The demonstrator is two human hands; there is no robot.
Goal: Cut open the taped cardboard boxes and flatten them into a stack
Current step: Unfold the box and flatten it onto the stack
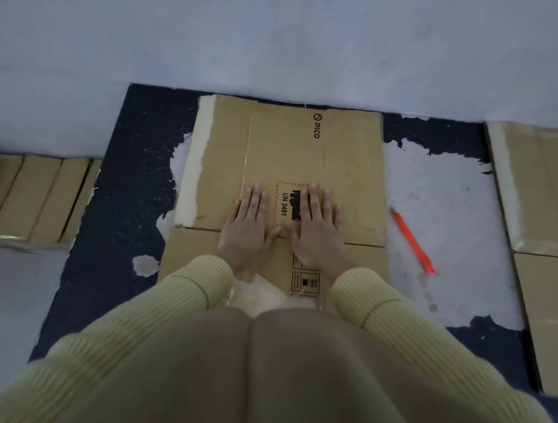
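Head view.
1. Flattened box (286, 164): lies printed face up on the dark mat (127, 195), its far edge at the mat's far edge.
2. Your left hand (246, 228): palm down on the box by its fold line, fingers straight and together, holding nothing.
3. Your right hand (317, 229): just beside the left, flat in the same way, its fingers partly over the red-bordered label (281, 204).
4. Orange cutter (412, 241): on the mat's worn patch, right of the box and apart from it.
5. Flattened cardboard (550, 240): over the mat's right edge.
6. Row of boxes (27, 198): off the mat's left edge.
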